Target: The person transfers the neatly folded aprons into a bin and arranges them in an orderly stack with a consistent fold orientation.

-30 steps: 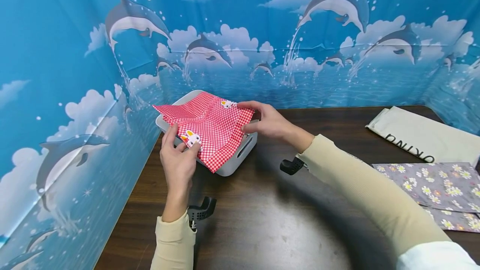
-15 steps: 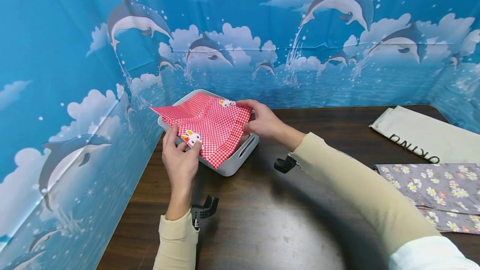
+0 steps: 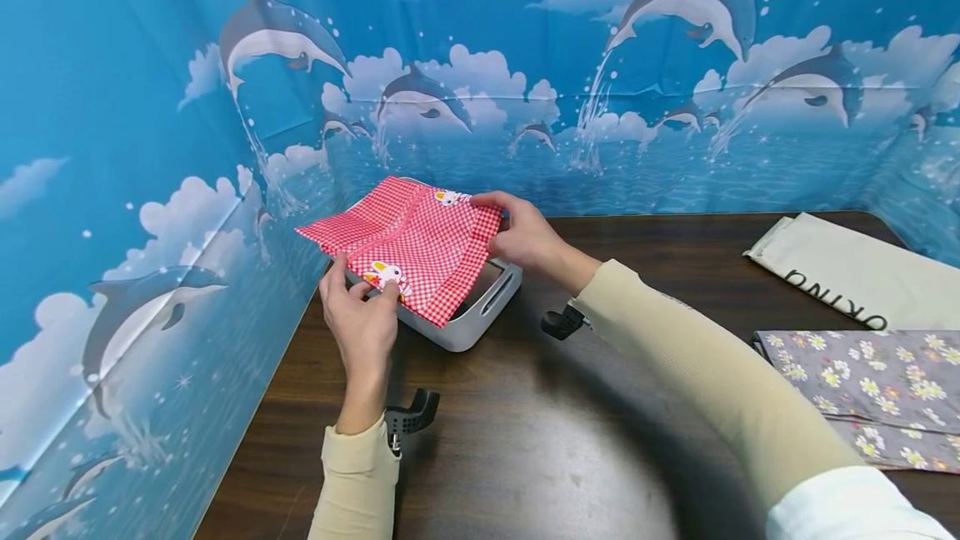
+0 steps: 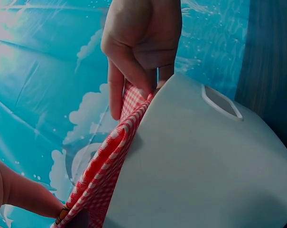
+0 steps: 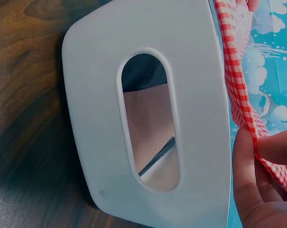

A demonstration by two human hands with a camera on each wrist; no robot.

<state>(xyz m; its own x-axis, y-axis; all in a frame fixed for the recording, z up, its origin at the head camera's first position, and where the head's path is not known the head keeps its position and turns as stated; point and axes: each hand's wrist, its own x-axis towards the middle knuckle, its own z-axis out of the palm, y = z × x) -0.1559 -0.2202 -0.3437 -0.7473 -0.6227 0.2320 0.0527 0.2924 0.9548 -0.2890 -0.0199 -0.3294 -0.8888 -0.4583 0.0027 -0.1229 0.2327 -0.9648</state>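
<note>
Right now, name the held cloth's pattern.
The cloth has red-white checks and rabbits, best in the head view.

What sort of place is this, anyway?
Probably an improvised indoor workspace: a creased, dolphin-printed backdrop hangs behind a dark table, which bears a pale basket and a folded floral cloth.

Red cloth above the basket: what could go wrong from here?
The left hand and right hand hold the red cloth only near its edges, so it might slip. Its far left corner, held by neither, could droop or fold under. The cloth also lies close over the basket, so a low sweep might snag the rim and nudge it.
</note>
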